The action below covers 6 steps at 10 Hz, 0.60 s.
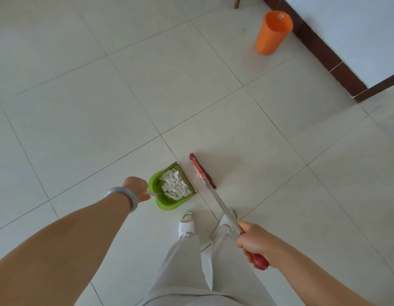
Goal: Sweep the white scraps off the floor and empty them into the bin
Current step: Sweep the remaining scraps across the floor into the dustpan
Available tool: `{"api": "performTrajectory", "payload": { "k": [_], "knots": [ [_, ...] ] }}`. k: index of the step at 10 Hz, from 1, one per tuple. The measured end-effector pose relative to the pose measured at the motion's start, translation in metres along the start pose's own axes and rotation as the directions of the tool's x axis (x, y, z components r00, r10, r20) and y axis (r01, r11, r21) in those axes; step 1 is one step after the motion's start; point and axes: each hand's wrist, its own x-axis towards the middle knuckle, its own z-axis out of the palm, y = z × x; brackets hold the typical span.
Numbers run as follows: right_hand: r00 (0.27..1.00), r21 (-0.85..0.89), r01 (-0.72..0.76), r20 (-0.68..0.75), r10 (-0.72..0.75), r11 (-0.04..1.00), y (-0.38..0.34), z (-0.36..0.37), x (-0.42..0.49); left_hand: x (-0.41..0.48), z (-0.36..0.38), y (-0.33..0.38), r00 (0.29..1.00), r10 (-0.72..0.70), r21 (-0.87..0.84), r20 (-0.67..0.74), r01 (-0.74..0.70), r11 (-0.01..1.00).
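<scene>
A green dustpan (165, 203) rests on the tiled floor in front of my feet, filled with a heap of white scraps (175, 184). My left hand (136, 187) grips the dustpan's thin metal handle (153, 194) at its near left side. My right hand (254, 240) is closed around the broom handle (222, 208) near its red end grip. The red broom head (202, 171) lies on the floor just right of the dustpan's open edge. An orange bin (272, 33) stands upright at the far right, beside the wall.
A dark brown skirting board (328, 58) and white wall run along the upper right. A wooden furniture leg (237, 2) shows at the top edge. My feet in white slippers (187, 226) stand just behind the dustpan. Pale tiles stretch to the left and ahead.
</scene>
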Motion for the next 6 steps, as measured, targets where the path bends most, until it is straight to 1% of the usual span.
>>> {"api": "performTrajectory", "payload": {
  "k": [1,2,3,4,5,6],
  "knots": [
    [0.999,0.044,-0.007,0.031,0.006,0.999,-0.003,-0.012,-0.007,-0.014,-0.008,-0.007,0.999,-0.043,-0.051,-0.006,0.043,0.998],
    [1.0,0.079,-0.005,0.017,0.004,0.997,-0.007,-0.021,-0.011,-0.015,-0.014,-0.014,0.997,-0.075,-0.037,-0.013,0.074,0.997],
    [0.998,-0.036,0.05,-0.03,-0.051,0.998,-0.015,-0.018,-0.008,-0.029,-0.026,-0.02,0.997,0.066,0.357,0.028,-0.071,0.931],
    [0.992,-0.166,0.092,-0.069,-0.105,0.982,-0.027,-0.014,0.004,-0.023,-0.029,-0.027,0.998,0.066,0.398,0.006,-0.063,0.915],
    [0.992,-0.262,0.08,-0.074,-0.103,0.962,-0.04,-0.014,0.021,-0.02,-0.03,-0.032,0.988,0.144,0.735,0.052,-0.136,0.665],
    [0.995,-0.352,0.053,-0.062,-0.08,0.935,-0.048,-0.007,0.033,-0.027,-0.03,-0.032,0.961,0.239,0.918,0.141,-0.218,0.331]
  ]
}}
